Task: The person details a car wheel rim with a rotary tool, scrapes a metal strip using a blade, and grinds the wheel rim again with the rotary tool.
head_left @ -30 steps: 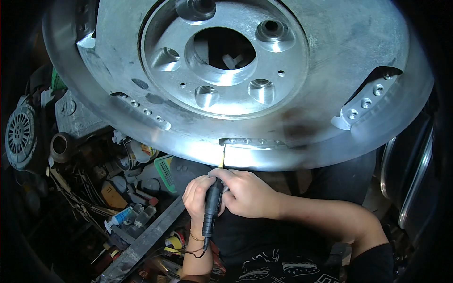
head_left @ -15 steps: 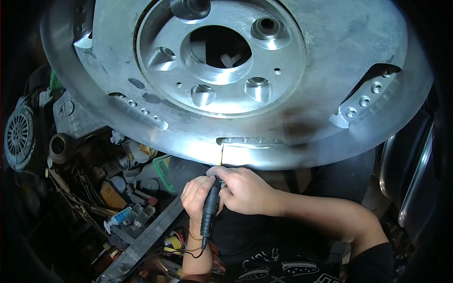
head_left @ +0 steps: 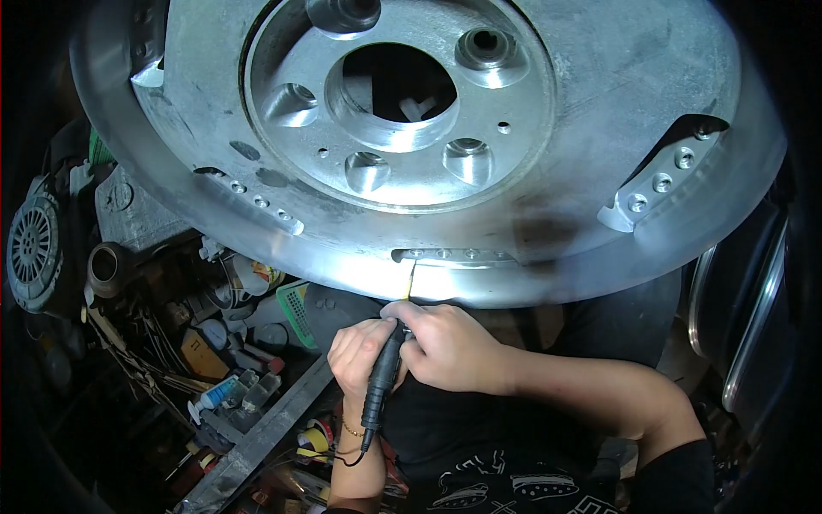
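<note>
A black corded rotary handpiece (head_left: pixel 382 377) slants upward between my hands, its thin yellowish bit (head_left: pixel 410 281) meeting the near rim of a large round metal wheel (head_left: pixel 591 68). Fingers of my left hand (head_left: pixel 355 358) are closed around the handpiece from its left side. My right hand (head_left: pixel 454 347) is also closed on it near the front, the thumb and fingers pressed together by the bit. Just above the bit lies a recessed slot (head_left: pixel 462 255) with several bolt holes. What the very tip touches is too small to make out.
On the left, a shelf with a metal edge (head_left: pixel 257 445) holds clutter: a green basket (head_left: pixel 296 315), a blue-labelled bottle (head_left: pixel 219 392) and a round grille-like part (head_left: pixel 34 248). Curved chrome bars (head_left: pixel 757 317) stand at the right. The handpiece's cord (head_left: pixel 347 463) hangs by my left wrist.
The bit has shifted slightly to the right along the wheel's rim, and the handpiece leans a little more. Both hands keep their hold.
</note>
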Tool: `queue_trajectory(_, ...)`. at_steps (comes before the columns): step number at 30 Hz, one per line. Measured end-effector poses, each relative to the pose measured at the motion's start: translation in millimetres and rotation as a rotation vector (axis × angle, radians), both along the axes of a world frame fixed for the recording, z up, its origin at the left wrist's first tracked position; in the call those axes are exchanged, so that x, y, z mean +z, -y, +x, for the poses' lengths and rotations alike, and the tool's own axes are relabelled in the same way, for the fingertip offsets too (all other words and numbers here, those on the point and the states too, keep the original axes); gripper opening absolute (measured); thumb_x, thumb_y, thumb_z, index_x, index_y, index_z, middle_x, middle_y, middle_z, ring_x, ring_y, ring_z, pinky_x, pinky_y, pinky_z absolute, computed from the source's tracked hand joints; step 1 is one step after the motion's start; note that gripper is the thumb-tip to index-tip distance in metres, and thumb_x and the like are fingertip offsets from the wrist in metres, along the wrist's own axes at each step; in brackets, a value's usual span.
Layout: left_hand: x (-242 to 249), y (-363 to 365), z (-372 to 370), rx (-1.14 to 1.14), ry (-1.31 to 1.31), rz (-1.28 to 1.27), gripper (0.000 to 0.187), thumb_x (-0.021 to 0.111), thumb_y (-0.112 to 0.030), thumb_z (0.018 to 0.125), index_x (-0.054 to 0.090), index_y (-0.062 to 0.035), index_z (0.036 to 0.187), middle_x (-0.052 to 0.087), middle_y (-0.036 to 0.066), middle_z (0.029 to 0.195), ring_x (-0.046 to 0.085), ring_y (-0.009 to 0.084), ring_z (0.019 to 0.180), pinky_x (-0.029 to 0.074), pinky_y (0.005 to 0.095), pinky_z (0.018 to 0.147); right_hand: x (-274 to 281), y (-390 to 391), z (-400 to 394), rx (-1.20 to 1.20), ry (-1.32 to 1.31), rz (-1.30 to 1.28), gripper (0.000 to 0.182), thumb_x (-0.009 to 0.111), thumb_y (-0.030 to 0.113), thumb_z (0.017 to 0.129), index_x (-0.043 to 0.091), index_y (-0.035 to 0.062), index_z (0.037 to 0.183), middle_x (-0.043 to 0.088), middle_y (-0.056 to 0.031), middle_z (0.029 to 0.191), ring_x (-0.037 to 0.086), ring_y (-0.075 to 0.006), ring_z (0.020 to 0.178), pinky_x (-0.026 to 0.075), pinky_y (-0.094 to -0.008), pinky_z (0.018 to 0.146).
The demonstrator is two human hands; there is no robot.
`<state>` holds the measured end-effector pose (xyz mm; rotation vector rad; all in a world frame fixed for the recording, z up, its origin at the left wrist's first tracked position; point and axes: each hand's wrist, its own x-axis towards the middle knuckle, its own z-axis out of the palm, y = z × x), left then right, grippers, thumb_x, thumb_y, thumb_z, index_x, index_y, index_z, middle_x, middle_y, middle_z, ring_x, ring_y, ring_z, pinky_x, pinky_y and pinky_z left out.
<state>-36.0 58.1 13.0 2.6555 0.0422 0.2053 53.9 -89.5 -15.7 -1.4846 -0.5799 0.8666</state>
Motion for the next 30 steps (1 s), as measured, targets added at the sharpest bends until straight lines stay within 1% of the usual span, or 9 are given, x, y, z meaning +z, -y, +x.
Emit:
queue_trajectory(2, 1.9, 0.0, 2.9, -0.030, 0.001, -0.003, 0.031, 0.078, -0.018, 0.074, 0.068, -0.0014, 0.097, 0.070, 0.012, 0.086, 0.070, 0.0275, 0.081, 0.051, 0.0347, 0.072, 3.1, 2.1, 1.4, 0.015, -0.016, -0.027, 0.039, 0.052, 0.001, 0.076, 0.055, -0.0065, 0.115, 0.066, -0.0280, 0.083, 0.066, -0.0430, 0.078, 0.054, -0.0496, 0.075)
queue_trajectory(8, 3.4, 0.0, 4.8, -0.047, -0.024, 0.011, 0.029, 0.077, -0.019, 0.074, 0.068, -0.0020, 0.096, 0.070, 0.011, 0.085, 0.070, 0.0269, 0.080, 0.049, 0.0340, 0.071, 2.1, 3.6, -0.4, 0.008, 0.012, -0.042, 0.040, 0.053, 0.001, 0.077, 0.055, -0.0073, 0.115, 0.065, -0.0274, 0.080, 0.066, -0.0435, 0.076, 0.054, -0.0497, 0.074)
queue_trajectory(13, 0.1, 0.5, 2.4, -0.021, 0.005, 0.003, 0.029, 0.077, -0.018, 0.073, 0.069, -0.0028, 0.097, 0.070, 0.010, 0.085, 0.069, 0.0264, 0.080, 0.049, 0.0334, 0.071, 4.7, 1.5, 3.3, 0.045, -0.031, -0.037, 0.038, 0.052, 0.001, 0.077, 0.055, -0.0066, 0.114, 0.065, -0.0271, 0.079, 0.066, -0.0435, 0.076, 0.053, -0.0498, 0.073)
queue_trajectory(21, 1.9, 1.4, 4.7, -0.045, -0.020, 0.011, 0.028, 0.076, -0.018, 0.074, 0.068, -0.0024, 0.096, 0.070, 0.010, 0.086, 0.069, 0.0266, 0.079, 0.049, 0.0340, 0.070, 1.5, 3.1, 0.6, 0.003, -0.002, -0.014, 0.037, 0.053, 0.002, 0.077, 0.054, -0.0056, 0.113, 0.065, -0.0263, 0.079, 0.065, -0.0434, 0.074, 0.053, -0.0493, 0.071)
queue_trajectory(23, -1.8, 0.2, -0.3, -0.004, -0.010, -0.004, 0.038, 0.072, -0.032, 0.078, 0.067, 0.0003, 0.097, 0.068, 0.016, 0.085, 0.068, 0.0317, 0.079, 0.050, 0.0378, 0.071, 1.7, 2.2, 0.9, -0.021, 0.003, 0.020, 0.037, 0.053, 0.002, 0.077, 0.054, -0.0056, 0.113, 0.065, -0.0261, 0.079, 0.065, -0.0433, 0.074, 0.052, -0.0492, 0.071)
queue_trajectory(25, -1.1, 1.2, -0.1, -0.002, -0.007, -0.003, 0.037, 0.072, -0.031, 0.078, 0.067, 0.0006, 0.097, 0.068, 0.016, 0.085, 0.068, 0.0313, 0.079, 0.050, 0.0379, 0.071, 3.9, 2.1, 2.8, 0.004, -0.051, 0.016, 0.034, 0.052, 0.006, 0.077, 0.054, -0.0083, 0.108, 0.065, -0.0287, 0.080, 0.065, -0.0458, 0.081, 0.050, -0.0536, 0.079)
queue_trajectory(26, -0.8, 1.5, 0.0, -0.002, -0.011, 0.002, 0.037, 0.072, -0.030, 0.077, 0.067, 0.0004, 0.097, 0.068, 0.015, 0.085, 0.068, 0.0310, 0.079, 0.049, 0.0375, 0.071, 3.7, 2.1, 2.8, 0.003, -0.051, 0.017, 0.034, 0.052, 0.006, 0.077, 0.054, -0.0083, 0.108, 0.065, -0.0287, 0.080, 0.065, -0.0458, 0.081, 0.050, -0.0536, 0.079)
queue_trajectory(28, 0.4, 2.8, 1.4, -0.004, -0.014, 0.006, 0.036, 0.073, -0.029, 0.077, 0.067, 0.0003, 0.096, 0.068, 0.015, 0.084, 0.068, 0.0307, 0.079, 0.049, 0.0370, 0.071, 2.8, 4.1, 1.8, 0.009, -0.033, 0.009, 0.038, 0.053, 0.003, 0.078, 0.054, -0.0044, 0.115, 0.065, -0.0256, 0.079, 0.065, -0.0423, 0.073, 0.052, -0.0488, 0.070)
queue_trajectory(30, 1.6, 3.2, 5.1, -0.026, -0.012, 0.028, 0.026, 0.074, -0.017, 0.074, 0.067, -0.0042, 0.096, 0.069, 0.009, 0.085, 0.069, 0.0259, 0.080, 0.049, 0.0337, 0.070, 4.8, 6.1, 2.7, 0.009, -0.046, -0.003, 0.038, 0.053, 0.004, 0.078, 0.054, -0.0036, 0.115, 0.065, -0.0252, 0.079, 0.065, -0.0419, 0.073, 0.053, -0.0486, 0.070)
